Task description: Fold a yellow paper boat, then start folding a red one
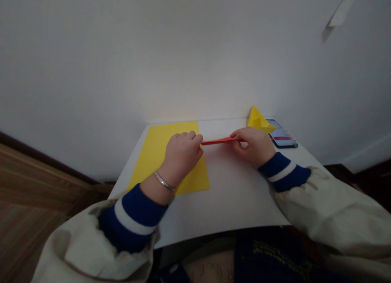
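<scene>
A narrow red strip of folded paper (217, 141) is stretched between my two hands, seen nearly edge-on above the white table. My left hand (185, 152) is closed on its left end, over a yellow sheet of paper (152, 152) that lies flat on the table. At the other end, my right hand (255, 144) pinches the red paper between thumb and fingers. Both ends of the paper are hidden inside my hands. Just behind my right hand stands a folded yellow paper boat (259, 122).
A phone (282, 134) with its screen lit lies at the right edge of the white table (226, 205). The white wall (195, 54) rises right behind the table. At the left is a brown wooden surface (30, 201).
</scene>
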`<state>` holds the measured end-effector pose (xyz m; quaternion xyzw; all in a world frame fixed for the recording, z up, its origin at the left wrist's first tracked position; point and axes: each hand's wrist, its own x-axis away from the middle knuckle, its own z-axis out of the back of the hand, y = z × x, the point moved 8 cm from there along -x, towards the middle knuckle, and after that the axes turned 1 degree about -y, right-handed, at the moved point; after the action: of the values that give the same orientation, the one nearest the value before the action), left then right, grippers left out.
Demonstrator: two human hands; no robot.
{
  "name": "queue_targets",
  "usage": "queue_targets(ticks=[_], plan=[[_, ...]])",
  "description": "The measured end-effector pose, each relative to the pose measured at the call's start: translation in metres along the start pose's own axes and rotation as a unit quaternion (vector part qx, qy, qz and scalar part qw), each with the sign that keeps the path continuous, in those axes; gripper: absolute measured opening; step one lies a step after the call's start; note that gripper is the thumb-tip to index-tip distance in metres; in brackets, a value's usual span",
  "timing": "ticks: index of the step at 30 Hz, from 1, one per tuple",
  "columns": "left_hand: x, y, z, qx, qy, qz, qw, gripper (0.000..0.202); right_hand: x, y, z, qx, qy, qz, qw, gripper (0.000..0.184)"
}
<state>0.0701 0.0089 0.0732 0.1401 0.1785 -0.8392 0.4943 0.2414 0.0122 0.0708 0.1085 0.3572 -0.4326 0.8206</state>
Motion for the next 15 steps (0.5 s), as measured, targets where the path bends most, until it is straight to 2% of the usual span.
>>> queue_targets(ticks=[2, 4, 5, 8, 10, 12, 15], plan=[[0.000, -0.008, -0.006, 0.038, -0.014, 0.039, 0.998, 0.013, 0.000, 0.002, 0.002, -0.002, 0.017, -0.004, 1.000, 0.015], [0.000, -0.017, -0.016, 0.135, -0.035, 0.089, 0.986, 0.022, 0.000, 0.002, 0.003, -0.019, 0.033, 0.006, 0.999, 0.016], [0.000, -0.020, -0.023, 0.204, -0.049, 0.112, 0.971, 0.028, 0.000, 0.000, 0.004, -0.033, 0.037, 0.020, 0.999, 0.016], [0.000, -0.019, -0.043, 0.446, -0.086, 0.148, 0.878, 0.047, -0.001, -0.009, 0.006, -0.073, 0.037, 0.081, 0.993, 0.015], [0.000, -0.015, -0.049, 0.536, -0.095, 0.164, 0.822, 0.060, -0.001, -0.013, 0.006, -0.070, 0.036, 0.107, 0.991, 0.013], [0.000, -0.012, -0.051, 0.581, -0.094, 0.180, 0.788, 0.072, 0.000, -0.015, 0.005, -0.045, 0.035, 0.115, 0.992, 0.010], [-0.001, -0.009, -0.053, 0.614, -0.085, 0.184, 0.763, 0.080, 0.003, -0.018, -0.003, -0.012, 0.010, 0.135, 0.991, 0.013]])
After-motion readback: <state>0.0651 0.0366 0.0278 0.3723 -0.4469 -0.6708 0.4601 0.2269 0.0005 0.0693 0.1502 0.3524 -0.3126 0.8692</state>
